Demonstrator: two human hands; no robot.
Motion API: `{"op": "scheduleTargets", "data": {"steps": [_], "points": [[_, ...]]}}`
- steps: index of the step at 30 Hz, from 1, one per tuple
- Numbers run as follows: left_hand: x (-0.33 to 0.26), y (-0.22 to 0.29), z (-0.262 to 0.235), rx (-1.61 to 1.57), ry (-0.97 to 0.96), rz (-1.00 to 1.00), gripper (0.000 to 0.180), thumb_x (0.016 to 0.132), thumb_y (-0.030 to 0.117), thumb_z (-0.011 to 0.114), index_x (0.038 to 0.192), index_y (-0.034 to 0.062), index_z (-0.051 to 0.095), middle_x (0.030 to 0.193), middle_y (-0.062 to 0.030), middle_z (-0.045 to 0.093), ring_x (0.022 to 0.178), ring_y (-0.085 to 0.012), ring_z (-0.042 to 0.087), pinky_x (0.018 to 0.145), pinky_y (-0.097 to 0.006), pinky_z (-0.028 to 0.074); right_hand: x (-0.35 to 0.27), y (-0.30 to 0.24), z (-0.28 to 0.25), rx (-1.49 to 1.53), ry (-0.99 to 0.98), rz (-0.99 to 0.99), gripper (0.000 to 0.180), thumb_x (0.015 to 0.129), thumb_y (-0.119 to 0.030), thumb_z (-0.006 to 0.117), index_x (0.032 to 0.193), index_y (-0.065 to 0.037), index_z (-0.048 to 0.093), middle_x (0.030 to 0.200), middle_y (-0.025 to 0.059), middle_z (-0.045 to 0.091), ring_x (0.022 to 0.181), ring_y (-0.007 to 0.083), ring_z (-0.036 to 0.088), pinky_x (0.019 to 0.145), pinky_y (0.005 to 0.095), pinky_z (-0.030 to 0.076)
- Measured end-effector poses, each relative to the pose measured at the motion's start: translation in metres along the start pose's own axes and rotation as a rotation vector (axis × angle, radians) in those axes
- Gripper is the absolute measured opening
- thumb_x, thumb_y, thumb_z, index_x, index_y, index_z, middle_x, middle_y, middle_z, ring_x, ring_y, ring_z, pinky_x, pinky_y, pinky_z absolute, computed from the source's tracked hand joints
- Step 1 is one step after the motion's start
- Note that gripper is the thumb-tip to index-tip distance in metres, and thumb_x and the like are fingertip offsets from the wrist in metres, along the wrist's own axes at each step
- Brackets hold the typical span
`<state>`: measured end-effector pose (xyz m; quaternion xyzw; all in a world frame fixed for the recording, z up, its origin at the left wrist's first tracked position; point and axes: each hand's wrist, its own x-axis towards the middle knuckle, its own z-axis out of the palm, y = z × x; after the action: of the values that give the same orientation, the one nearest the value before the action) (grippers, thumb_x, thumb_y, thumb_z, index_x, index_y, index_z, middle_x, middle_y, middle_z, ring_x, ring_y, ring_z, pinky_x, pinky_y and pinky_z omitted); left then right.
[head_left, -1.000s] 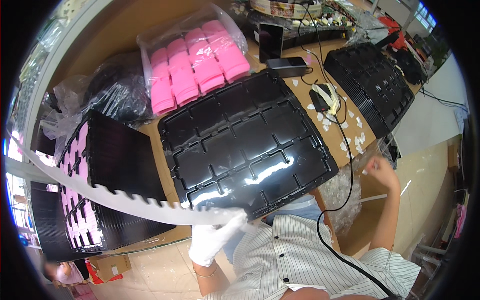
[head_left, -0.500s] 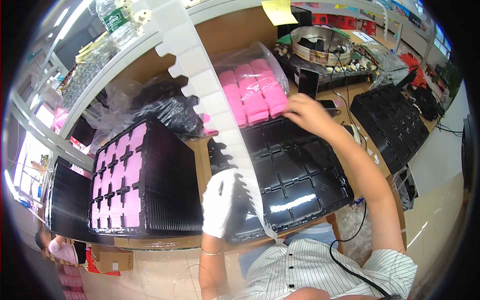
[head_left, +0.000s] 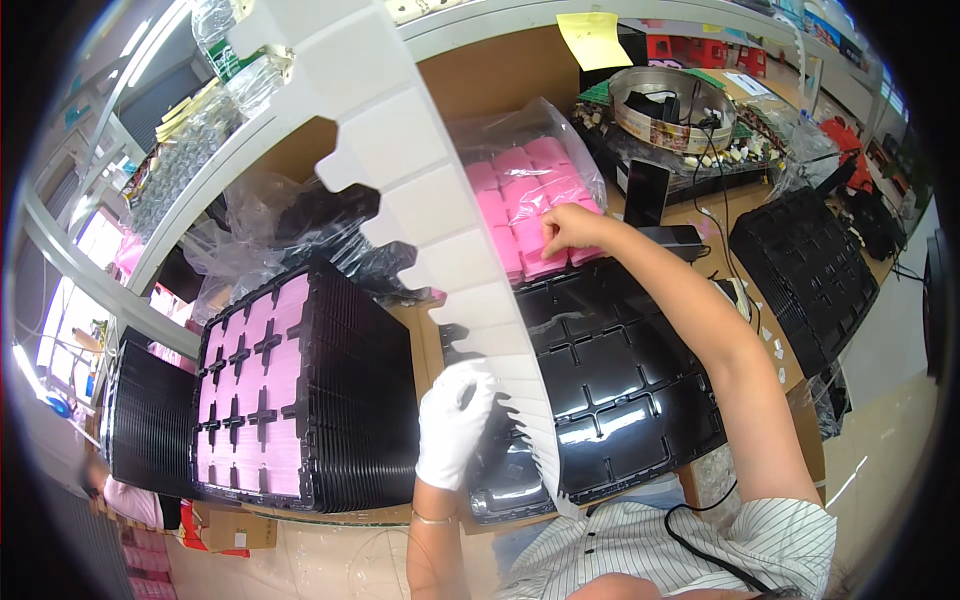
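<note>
My left hand [head_left: 455,425], in a white glove, grips a long white notched strip [head_left: 430,200] that rises up and away toward the top of the view. It rests over the near left corner of an empty black compartment tray [head_left: 610,370]. My bare right hand [head_left: 565,228] reaches across that tray and pinches a pink pad at the near edge of a clear bag of pink pads [head_left: 525,205].
A tall stack of black trays filled with pink pads [head_left: 270,390] stands to the left. More black trays [head_left: 805,270] lie at the right. A round metal bowl [head_left: 675,95], a phone [head_left: 645,195], crumpled plastic bags [head_left: 290,230] and a shelf rail [head_left: 200,180] sit behind.
The white strip has swung from lying low across the front up to near upright. My right hand came from the lower right up onto the pink pads. The view tilted upward.
</note>
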<state>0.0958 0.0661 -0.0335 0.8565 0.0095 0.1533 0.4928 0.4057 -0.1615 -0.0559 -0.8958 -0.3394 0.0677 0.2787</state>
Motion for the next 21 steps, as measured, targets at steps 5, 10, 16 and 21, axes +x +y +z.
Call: {"op": "scheduleTargets", "data": {"steps": [5,10,16,21], "points": [[0.027,-0.031,0.012,0.009,-0.021,0.046,0.019,0.093,0.016,0.069,0.103,-0.0009,0.072,0.099,-0.009,0.072,0.09,-0.0137,0.066,0.083,-0.026,0.052,0.003,0.013,-0.006,0.2,-0.085,0.055,0.018,0.082,-0.02,0.078,0.078,-0.003,0.073,0.071,0.0022,0.069,0.067,0.0098,0.059,0.066,0.0307,0.048],[0.064,0.017,0.041,0.163,0.101,0.189,0.047,0.089,0.027,0.075,0.124,-0.0016,0.061,0.122,-0.0183,0.064,0.11,-0.0268,0.064,0.098,-0.038,0.049,0.001,0.013,0.01,0.292,0.36,0.011,0.014,0.081,-0.016,0.073,0.084,-0.002,0.071,0.083,0.0108,0.07,0.08,0.0252,0.065,0.076,0.0346,0.05],[0.131,0.007,0.088,0.71,0.453,0.46,0.093,0.077,0.042,0.078,0.149,0.0017,0.034,0.144,-0.0223,0.045,0.137,-0.0412,0.038,0.114,-0.059,0.022,-0.017,-0.051,0.0,-0.009,1.01,-0.361,0.015,0.083,-0.015,0.071,0.085,-0.005,0.06,0.09,0.0097,0.059,0.092,0.0317,0.054,0.085,0.0394,0.045],[0.15,-0.014,0.053,0.799,0.498,0.538,0.055,0.085,0.007,0.06,0.139,0.0089,0.051,0.115,-0.0095,0.066,0.103,-0.0268,0.064,0.113,-0.057,0.028,-0.073,-0.078,-0.014,-0.214,0.984,-0.587,0.017,0.082,-0.011,0.073,0.091,-0.004,0.061,0.092,0.0098,0.06,0.094,0.0295,0.056,0.083,0.0394,0.046]]}}
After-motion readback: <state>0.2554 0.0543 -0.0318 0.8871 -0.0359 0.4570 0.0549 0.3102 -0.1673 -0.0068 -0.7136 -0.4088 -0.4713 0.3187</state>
